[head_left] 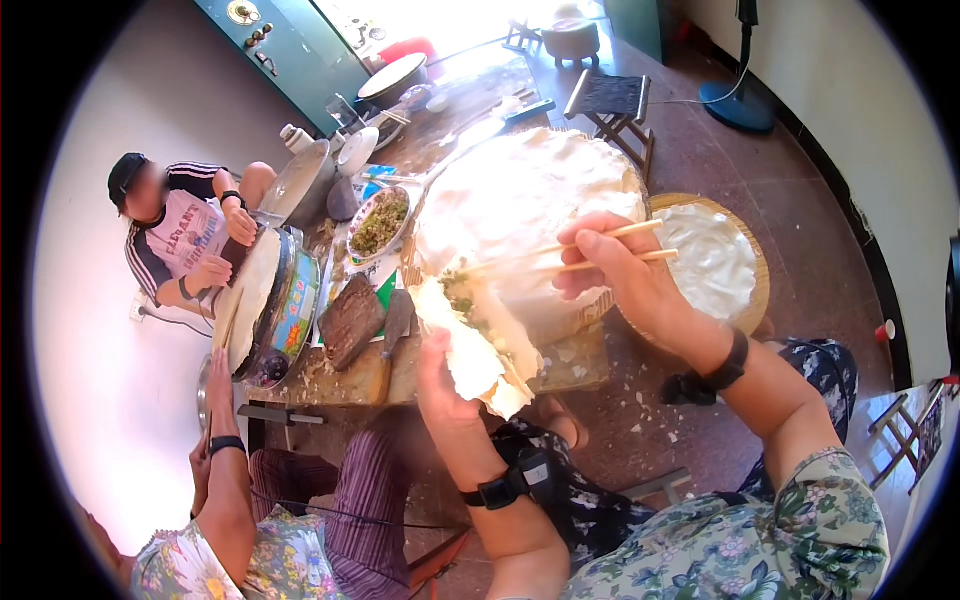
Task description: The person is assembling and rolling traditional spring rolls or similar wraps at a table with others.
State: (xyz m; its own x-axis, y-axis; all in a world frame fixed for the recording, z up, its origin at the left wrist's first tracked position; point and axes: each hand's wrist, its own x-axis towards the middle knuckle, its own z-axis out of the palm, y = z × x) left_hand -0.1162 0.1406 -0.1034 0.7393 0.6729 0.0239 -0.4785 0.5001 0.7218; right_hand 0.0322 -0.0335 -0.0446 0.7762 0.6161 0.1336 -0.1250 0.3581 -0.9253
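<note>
My left hand (pixel 444 375) holds a torn, folded piece of thin flatbread (pixel 480 360) with a chopped green and pale filling along its fold. My right hand (pixel 619 262) grips a pair of wooden chopsticks (pixel 634 241), whose tips reach towards the filling near the upper end of the bread. Behind both hands, a large stack of thin pale flatbreads (pixel 532 187) lies on a round woven tray on the wooden table. To the left of that stack, an oval bowl (pixel 380 223) holds a chopped green and brown mixture.
A dark wooden block (pixel 355 321) and a wooden-handled scraper (pixel 388 345) lie at the near table edge. At left, two people work at a round griddle (pixel 255 307). More flatbread (pixel 709 262) rests on a low round tray at right. A folding stool (pixel 611 101) stands beyond.
</note>
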